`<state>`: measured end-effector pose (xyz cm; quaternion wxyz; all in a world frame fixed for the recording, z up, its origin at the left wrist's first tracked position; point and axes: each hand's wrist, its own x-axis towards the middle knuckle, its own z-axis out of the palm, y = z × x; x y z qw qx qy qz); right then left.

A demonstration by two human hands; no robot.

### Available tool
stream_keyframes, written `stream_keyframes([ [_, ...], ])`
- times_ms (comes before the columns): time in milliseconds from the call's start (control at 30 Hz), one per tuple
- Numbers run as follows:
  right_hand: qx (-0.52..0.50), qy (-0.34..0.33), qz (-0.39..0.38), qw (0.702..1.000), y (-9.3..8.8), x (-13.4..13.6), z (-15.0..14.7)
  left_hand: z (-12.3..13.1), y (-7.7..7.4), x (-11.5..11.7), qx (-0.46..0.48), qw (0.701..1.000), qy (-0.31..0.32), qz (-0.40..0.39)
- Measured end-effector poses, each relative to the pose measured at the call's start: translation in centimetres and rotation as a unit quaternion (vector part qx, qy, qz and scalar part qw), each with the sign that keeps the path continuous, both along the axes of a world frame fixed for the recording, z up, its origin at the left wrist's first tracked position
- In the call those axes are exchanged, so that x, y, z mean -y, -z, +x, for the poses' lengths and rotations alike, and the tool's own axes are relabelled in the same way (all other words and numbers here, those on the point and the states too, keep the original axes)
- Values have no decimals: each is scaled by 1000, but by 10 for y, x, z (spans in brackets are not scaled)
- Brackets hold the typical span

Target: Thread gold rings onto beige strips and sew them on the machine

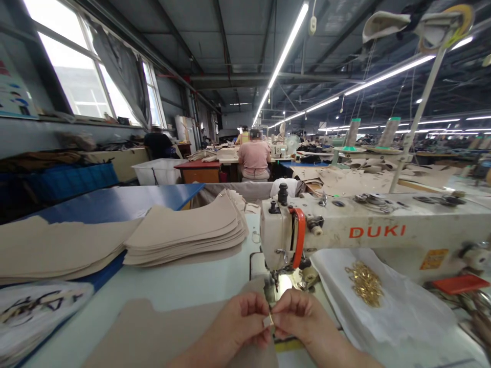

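Both the left hand and the right hand reach forward over the worktop, fingers curled inward and thumbs converging; their fingertips pinch a small pale tab between them, just in front of the sewing machine.

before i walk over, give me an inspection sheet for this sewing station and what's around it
Surface: pale table top, a flat beige piece lying on it
Job's things: small pale piece with a gold-coloured bit at its edge; sewing machine, lit near the needle; gold-coloured metal parts heaped on a white sheet
Clutter: stacked beige panels left of the machine
Hands: left hand and right hand pinch at the small pale piece; exact grip partly hidden
Cables: cord with a pale fitting hanging overhead
Surroundings: person in a pink top ahead, back turned; windows on the left
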<state>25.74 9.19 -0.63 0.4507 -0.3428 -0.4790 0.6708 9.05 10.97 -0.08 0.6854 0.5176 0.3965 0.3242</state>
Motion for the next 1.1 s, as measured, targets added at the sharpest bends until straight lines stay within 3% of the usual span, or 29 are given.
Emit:
stream_keyframes([
  [233,139,42,134,980,-4,13,-2,-2,-2,7,-122,980,-5,155],
  [500,221,70,259,938,-6,13,7,-3,-3,8,-146,972,-29,184],
  [767,168,94,222,956,7,10,6,3,-5,5,-79,980,-71,166],
  [1000,119,170,202,957,22,8,-5,6,-11,5,-12,992,-98,78],
  [1100,118,180,192,958,23,8,-6,7,-12,7,-12,989,-117,86],
])
